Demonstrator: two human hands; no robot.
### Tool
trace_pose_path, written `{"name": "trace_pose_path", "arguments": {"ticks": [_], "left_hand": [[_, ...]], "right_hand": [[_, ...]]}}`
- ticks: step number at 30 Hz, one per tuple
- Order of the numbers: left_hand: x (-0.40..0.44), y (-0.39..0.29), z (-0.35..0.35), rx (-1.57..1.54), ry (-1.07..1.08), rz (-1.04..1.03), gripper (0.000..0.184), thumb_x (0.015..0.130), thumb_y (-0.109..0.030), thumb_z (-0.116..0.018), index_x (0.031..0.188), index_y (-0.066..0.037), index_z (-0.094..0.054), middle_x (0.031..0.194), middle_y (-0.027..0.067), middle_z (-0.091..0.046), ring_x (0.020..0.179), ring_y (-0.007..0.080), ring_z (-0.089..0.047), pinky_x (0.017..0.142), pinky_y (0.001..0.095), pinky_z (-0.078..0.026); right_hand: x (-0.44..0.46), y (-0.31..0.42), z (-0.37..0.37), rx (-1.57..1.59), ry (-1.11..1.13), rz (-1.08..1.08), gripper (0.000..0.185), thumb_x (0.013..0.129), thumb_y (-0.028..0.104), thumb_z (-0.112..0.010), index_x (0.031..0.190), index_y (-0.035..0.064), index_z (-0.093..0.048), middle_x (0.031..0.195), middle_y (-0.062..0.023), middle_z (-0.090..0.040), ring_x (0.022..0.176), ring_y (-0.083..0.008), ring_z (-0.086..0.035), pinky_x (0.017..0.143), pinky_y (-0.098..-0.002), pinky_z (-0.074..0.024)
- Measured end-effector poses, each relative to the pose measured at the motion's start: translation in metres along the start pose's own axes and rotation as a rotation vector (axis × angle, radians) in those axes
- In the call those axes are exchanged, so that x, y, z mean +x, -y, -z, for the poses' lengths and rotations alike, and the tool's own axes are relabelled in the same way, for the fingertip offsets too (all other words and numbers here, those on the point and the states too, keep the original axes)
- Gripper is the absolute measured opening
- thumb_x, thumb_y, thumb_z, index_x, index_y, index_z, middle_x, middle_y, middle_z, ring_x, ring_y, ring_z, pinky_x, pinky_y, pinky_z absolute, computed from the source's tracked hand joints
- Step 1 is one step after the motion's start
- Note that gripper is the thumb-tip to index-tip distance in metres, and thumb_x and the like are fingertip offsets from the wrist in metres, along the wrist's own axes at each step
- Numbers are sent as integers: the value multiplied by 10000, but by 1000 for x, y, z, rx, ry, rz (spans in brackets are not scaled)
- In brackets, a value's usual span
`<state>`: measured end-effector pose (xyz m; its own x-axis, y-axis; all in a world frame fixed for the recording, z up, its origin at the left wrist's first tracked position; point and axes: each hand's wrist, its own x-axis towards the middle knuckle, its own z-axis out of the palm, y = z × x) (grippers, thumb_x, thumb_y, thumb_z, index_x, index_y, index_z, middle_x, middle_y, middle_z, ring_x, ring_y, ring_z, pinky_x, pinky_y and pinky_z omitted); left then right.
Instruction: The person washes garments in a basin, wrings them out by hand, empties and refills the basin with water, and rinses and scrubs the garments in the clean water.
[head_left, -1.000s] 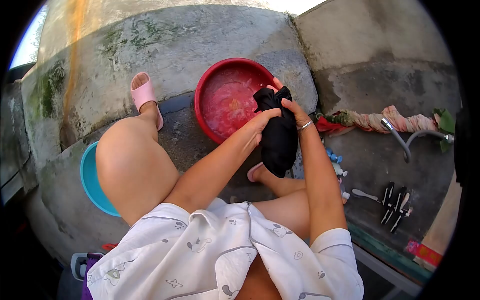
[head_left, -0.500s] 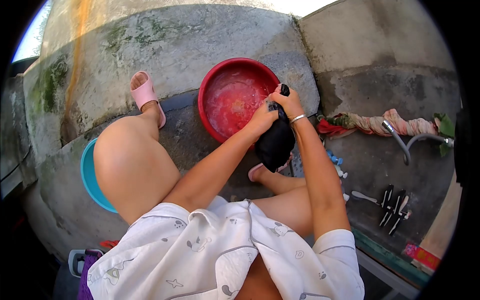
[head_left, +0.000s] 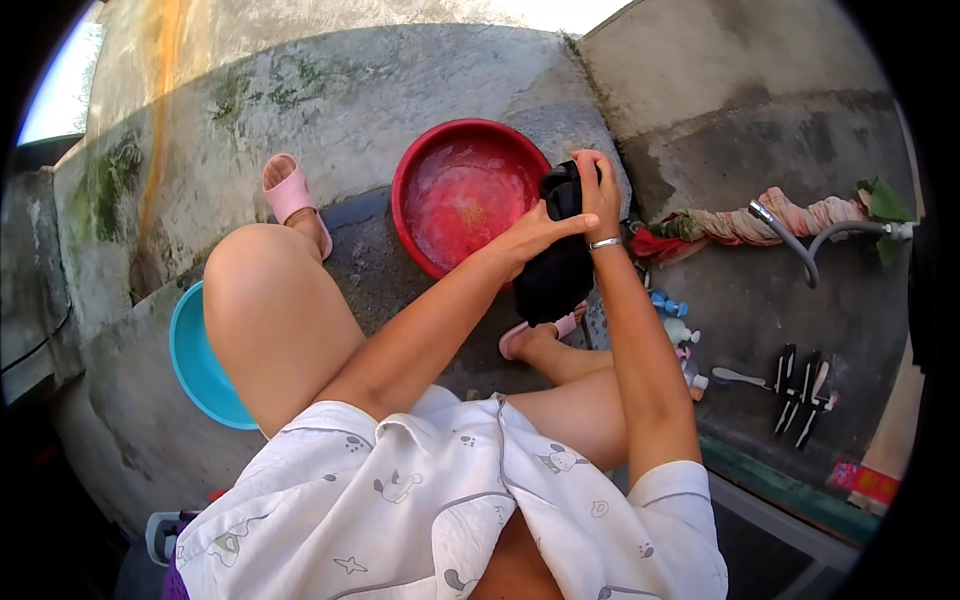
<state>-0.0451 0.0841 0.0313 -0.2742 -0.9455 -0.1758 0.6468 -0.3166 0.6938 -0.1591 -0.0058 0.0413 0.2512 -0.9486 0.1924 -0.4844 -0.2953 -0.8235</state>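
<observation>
A bunched black cloth point(head_left: 553, 283) hangs between my two hands, beside the right rim of a red basin point(head_left: 401, 190) with cloudy water in it. My left hand point(head_left: 540, 236) holds the cloth around its middle, with the thumb stretched toward the other wrist. Higher up, my right hand point(head_left: 598, 190) is wrapped round the top of the cloth; a silver bracelet circles that wrist. The cloth's lower end droops above a foot in a pink slipper point(head_left: 517, 338).
A turquoise basin point(head_left: 190, 365) stands beside my left leg. To the right lie a twisted patterned cloth point(head_left: 770, 222), a curved grey faucet point(head_left: 800, 250), several bottles point(head_left: 678, 330), a pale brush point(head_left: 738, 377) and black-and-white clips point(head_left: 800, 395).
My hands have shifted their grip on the black cloth. Its top now folds under my right hand, and my left thumb has stretched out. The view has turned slightly.
</observation>
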Motion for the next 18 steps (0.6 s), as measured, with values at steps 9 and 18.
{"name": "trace_pose_path", "arguments": {"ticks": [9,18], "left_hand": [[9,-8,-10,-119,-134,-143,426,737,-106,-738,1123,-24,-577,947,70,-635,814,157,-628,696,285,-520],[39,-87,-22,-138,-304,-514,290,695,-120,-780,921,-8,-636,840,59,-646,715,163,-623,652,295,-514]], "right_hand": [[-24,19,39,637,71,-315,671,934,609,-381,1369,98,-404,1438,-65,-342,1258,-212,-407,1039,-433,-358],[-30,55,6,1324,161,-659,618,885,606,-456,1301,153,-517,1220,-73,-596,1124,-245,-570,936,-481,-469]]}}
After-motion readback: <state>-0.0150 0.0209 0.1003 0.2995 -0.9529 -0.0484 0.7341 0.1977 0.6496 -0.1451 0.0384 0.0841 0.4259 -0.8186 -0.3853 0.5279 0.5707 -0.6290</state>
